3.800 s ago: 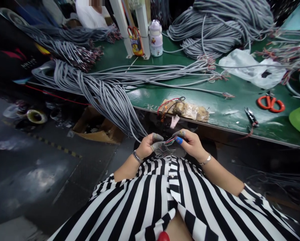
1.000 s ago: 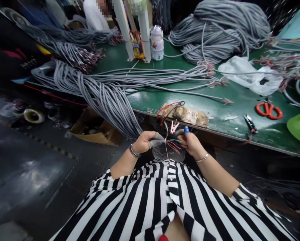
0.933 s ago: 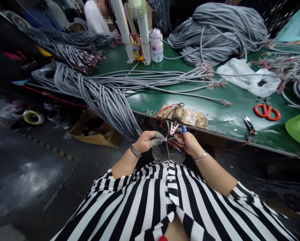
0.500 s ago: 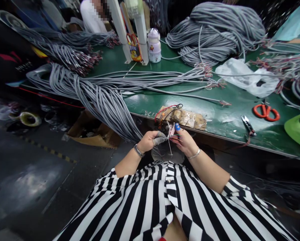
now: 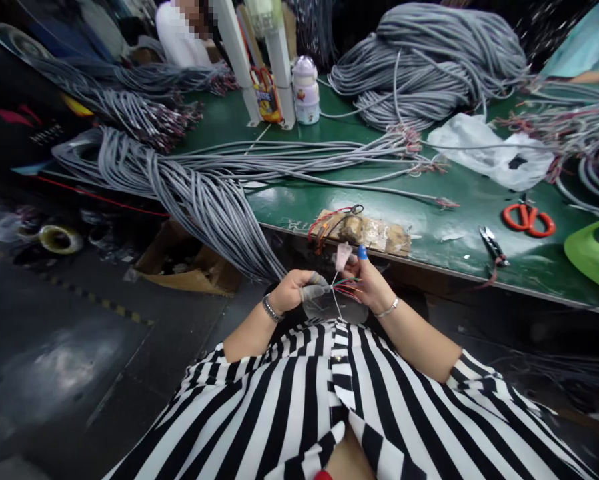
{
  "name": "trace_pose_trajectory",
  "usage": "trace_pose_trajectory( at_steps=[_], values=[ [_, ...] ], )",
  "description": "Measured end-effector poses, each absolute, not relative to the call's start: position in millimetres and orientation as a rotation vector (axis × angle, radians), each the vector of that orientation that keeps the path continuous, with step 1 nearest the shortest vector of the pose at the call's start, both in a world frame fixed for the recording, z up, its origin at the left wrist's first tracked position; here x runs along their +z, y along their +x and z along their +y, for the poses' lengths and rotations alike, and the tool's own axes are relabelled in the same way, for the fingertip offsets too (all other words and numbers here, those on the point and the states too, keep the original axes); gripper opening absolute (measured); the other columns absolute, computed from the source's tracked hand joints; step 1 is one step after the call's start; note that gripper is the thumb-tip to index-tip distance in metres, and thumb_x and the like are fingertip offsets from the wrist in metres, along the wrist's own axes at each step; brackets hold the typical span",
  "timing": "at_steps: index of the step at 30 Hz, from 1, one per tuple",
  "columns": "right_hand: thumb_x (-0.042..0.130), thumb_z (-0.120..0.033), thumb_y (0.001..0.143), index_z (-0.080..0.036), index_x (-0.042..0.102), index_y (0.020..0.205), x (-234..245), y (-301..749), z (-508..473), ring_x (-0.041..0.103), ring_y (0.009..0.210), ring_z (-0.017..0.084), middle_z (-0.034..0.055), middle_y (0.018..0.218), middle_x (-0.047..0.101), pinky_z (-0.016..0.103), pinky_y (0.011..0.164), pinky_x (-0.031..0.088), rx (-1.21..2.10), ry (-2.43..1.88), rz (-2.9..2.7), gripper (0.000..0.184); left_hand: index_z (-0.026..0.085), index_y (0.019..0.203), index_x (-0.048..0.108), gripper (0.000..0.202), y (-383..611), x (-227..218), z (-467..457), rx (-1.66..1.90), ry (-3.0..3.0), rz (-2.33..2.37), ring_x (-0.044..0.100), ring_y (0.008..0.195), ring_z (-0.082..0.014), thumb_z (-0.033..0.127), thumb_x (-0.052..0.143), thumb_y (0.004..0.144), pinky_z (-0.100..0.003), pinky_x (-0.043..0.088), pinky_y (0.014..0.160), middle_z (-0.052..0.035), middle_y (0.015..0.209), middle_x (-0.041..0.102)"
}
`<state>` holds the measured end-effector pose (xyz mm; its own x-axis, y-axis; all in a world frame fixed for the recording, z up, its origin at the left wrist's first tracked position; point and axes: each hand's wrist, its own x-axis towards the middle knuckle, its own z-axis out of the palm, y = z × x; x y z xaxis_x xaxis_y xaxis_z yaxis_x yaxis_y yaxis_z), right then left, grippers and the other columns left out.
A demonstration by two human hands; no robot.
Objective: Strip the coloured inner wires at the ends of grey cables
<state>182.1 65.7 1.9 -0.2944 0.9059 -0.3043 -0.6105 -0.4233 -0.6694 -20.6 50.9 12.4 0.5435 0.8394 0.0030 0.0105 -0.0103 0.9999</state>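
My left hand [image 5: 299, 290], with grey covers on its fingertips, pinches the end of a grey cable [image 5: 320, 288]. Thin red, green and other coloured wires [image 5: 348, 289] fan out from that end towards my right palm, and a white strand [image 5: 337, 305] hangs down. My right hand [image 5: 372, 283], its thumb capped in blue, is raised beside the wires. Its bent fingers appear to hold a pale pinkish wrapping strip [image 5: 343, 256] above the cable end; the exact grip is partly hidden.
A wooden block [image 5: 364, 232] with wires lies at the edge of the green table [image 5: 429, 230]. Nipper pliers [image 5: 492, 245], orange-handled scissors [image 5: 528, 220] and a green basket [image 5: 594, 257] are to the right. A grey cable bundle [image 5: 204, 193] drapes over the edge, left. Behind stand a bottle [image 5: 306, 93] and cable coils [image 5: 429, 67].
The coloured wires have spread out and the pinkish strip now stands apart above them. My right thumb has moved slightly right; my left hand has shifted slightly left and down.
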Motion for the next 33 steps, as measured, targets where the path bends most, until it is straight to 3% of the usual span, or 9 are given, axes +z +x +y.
trace_pose_trajectory(
  at_steps=[7, 12, 19, 25, 33],
  values=[
    [0.069, -0.072, 0.069, -0.019, 0.052, 0.077, 12, 188, 61, 0.020, 0.041, 0.002, -0.0030, 0.065, 0.056, 0.016, 0.034, 0.007, 1.945, -0.900, -0.533, 0.057, 0.010, 0.076, 0.073, 0.038, -35, 26, 18, 0.688, 1.521, 0.691, 0.064, 0.062, -0.0147, 0.048, 0.074, 0.078, -0.023, 0.051, 0.061, -0.0091, 0.070, 0.071],
    [0.063, -0.072, 0.075, -0.019, 0.055, 0.086, 21, 187, 65, 0.017, 0.040, 0.002, -0.0024, 0.068, 0.058, 0.016, 0.034, 0.004, 1.974, -0.883, -0.589, 0.055, 0.010, 0.082, 0.073, 0.036, -34, 27, 9, 0.869, 1.482, 0.820, 0.065, 0.065, -0.0147, 0.046, 0.073, 0.079, -0.024, 0.053, 0.063, -0.0088, 0.074, 0.072],
    [0.076, -0.060, 0.068, -0.017, 0.053, 0.069, 28, 178, 67, 0.019, 0.040, 0.002, -0.0089, 0.051, 0.034, 0.017, 0.035, 0.008, 1.791, -0.933, -0.763, 0.049, 0.011, 0.083, 0.073, 0.040, -18, 21, 19, 0.929, 1.447, 0.931, 0.063, 0.065, -0.0137, 0.050, 0.075, 0.076, -0.023, 0.052, 0.062, -0.0074, 0.074, 0.071],
    [0.068, -0.073, 0.069, -0.018, 0.052, 0.062, 18, 173, 63, 0.018, 0.039, 0.003, -0.0085, 0.046, 0.030, 0.019, 0.036, 0.009, 1.683, -0.940, -0.714, 0.058, 0.011, 0.082, 0.072, 0.041, -15, 14, 23, 0.947, 1.355, 0.930, 0.058, 0.055, -0.0110, 0.051, 0.076, 0.074, -0.021, 0.047, 0.052, -0.0051, 0.067, 0.068],
    [0.071, -0.070, 0.068, -0.016, 0.061, 0.076, 26, 169, 68, 0.019, 0.040, 0.002, -0.0049, 0.055, 0.048, 0.017, 0.033, 0.011, 1.889, -0.865, -0.557, 0.055, 0.010, 0.082, 0.072, 0.040, -13, 12, 26, 0.918, 1.376, 0.893, 0.058, 0.058, -0.0105, 0.049, 0.078, 0.073, -0.021, 0.048, 0.056, -0.0054, 0.070, 0.069]
  ],
)
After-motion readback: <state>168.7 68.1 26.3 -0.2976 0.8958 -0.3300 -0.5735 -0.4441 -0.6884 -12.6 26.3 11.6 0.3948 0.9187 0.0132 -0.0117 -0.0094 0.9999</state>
